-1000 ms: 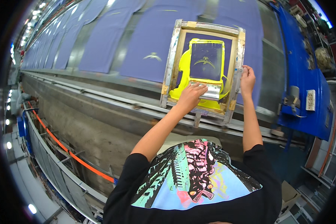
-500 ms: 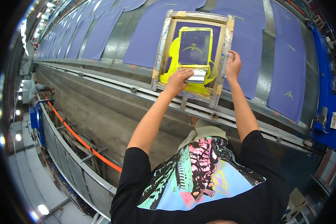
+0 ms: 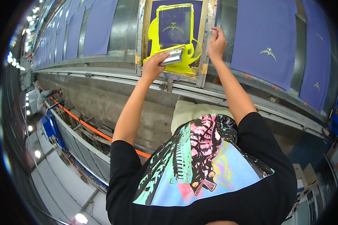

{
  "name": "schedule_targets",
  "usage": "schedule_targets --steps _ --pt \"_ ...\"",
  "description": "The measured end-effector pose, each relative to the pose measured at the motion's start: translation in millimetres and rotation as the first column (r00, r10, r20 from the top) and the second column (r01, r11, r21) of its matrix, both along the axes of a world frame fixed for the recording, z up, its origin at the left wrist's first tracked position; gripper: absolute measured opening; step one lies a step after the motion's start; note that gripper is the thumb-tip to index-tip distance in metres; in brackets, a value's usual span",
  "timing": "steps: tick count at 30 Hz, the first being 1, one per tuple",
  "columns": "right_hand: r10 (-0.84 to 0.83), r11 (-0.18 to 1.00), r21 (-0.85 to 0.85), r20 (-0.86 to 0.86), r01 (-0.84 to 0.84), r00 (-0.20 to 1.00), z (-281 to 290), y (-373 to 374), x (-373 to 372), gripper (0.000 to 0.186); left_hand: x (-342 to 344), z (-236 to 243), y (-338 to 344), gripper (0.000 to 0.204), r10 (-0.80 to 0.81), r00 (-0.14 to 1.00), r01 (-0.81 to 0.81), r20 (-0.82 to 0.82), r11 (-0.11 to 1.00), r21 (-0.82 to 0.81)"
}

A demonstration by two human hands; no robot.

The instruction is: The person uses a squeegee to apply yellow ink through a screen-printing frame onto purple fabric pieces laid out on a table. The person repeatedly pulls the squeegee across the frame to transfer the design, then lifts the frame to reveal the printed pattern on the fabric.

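Grey metal shows on the long table point(image 3: 122, 37) between purple panels point(image 3: 264, 30) laid out in a row, and a rail point(image 3: 112, 76) runs along its near edge. At my lower left, an orange strip point(image 3: 95, 129) slants across; beyond it a lamp point(image 3: 80, 218) glows. Ahead of me is a frame point(image 3: 140, 33) with yellow paste point(image 3: 178, 68) spread inside. My left hand point(image 3: 153, 65) is wrapped over the left end of the squeegee point(image 3: 173, 56), which sits tilted in that paste. My right hand point(image 3: 217, 45) has fingers curled at the frame's right bar; I cannot tell whether they grip it.
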State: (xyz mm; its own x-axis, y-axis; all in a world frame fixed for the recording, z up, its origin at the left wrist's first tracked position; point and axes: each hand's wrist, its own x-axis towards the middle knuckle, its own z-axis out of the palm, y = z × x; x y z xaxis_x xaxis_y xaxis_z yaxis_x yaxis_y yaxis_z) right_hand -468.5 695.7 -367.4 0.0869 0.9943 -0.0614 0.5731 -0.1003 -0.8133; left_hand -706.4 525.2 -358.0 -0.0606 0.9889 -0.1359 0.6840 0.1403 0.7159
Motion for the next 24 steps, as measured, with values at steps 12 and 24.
schedule_targets --steps 12,24 --pt "-0.025 0.999 0.027 0.064 0.023 0.998 2 28 55 0.019 56 31 -53 0.066 -0.149 0.961 0.156 -0.235 0.988 0.013" --pt "-0.039 0.999 -0.008 0.085 0.040 0.996 31 19 52 0.018 -25 39 206 0.038 -0.121 0.978 0.095 -0.170 0.983 -0.155"
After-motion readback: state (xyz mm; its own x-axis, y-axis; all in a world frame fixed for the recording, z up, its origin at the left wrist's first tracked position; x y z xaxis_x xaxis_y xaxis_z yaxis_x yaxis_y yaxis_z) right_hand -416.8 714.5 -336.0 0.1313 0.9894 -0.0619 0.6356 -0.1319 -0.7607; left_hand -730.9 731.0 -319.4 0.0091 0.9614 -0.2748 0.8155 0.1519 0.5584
